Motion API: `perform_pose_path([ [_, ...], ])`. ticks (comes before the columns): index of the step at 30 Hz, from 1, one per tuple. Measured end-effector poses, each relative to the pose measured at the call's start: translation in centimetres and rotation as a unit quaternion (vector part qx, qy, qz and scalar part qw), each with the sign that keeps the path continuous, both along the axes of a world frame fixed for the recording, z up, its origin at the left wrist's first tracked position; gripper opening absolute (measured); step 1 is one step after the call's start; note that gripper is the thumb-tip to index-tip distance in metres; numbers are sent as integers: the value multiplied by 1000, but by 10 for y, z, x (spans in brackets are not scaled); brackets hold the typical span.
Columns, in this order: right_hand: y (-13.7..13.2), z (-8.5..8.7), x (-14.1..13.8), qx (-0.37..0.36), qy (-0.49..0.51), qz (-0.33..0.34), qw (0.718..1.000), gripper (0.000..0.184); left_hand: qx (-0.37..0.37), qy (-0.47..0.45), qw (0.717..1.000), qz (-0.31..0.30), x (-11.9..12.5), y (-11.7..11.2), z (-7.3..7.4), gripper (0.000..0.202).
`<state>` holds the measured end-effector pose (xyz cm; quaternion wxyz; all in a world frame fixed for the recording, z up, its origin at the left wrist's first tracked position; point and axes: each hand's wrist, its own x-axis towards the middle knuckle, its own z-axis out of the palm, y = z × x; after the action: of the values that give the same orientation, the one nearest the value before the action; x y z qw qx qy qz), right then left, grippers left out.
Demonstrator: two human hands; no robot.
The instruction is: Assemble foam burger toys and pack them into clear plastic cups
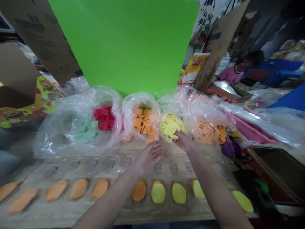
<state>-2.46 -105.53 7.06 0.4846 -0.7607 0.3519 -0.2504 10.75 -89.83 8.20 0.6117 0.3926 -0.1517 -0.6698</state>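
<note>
Yellow discs (158,193) on table (143,217), green panel (126,44) behind

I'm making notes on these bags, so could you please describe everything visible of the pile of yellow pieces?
The pile of yellow pieces is a loose heap of thin, flat, rounded shapes, perhaps foam, overlapping at various angles. It lies at the mouth of a clear, crinkled plastic bag, in front of the green panel, between the orange pieces and the peach pieces. The right grip is at its near right edge; blur hides whether it holds a piece.
</note>
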Motion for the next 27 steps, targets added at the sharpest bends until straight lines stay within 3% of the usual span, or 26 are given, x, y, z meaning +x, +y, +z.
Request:
perform_pose_path([
  [3,59,11,6,6,-26,24,999,39,-19,204,978,-39,-12,-12,0,47],
  [6,108,17,11,-124,4,21,992,41,-34,273,961,-10,-11,4,-9,42],
  [8,129,16,13,-182,32,58,981,50,-10,265,964,15,-4,27,-16,35],
  [12,152,1,23,-115,-13,141,983,34,67,241,966,58,12,72,-23,25],
  [17,178,-14,42,-50,-74,117,989,26,81,240,965,67,28,108,-22,30],
  [19,189,-10,45,-65,-56,100,991,28,84,226,969,55,34,119,-24,32],
  [23,206,9,43,-172,7,87,981,30,127,201,968,81,43,133,-34,25],
  [27,211,10,33,-127,46,-8,991,30,136,185,966,116,56,145,-39,21],
])
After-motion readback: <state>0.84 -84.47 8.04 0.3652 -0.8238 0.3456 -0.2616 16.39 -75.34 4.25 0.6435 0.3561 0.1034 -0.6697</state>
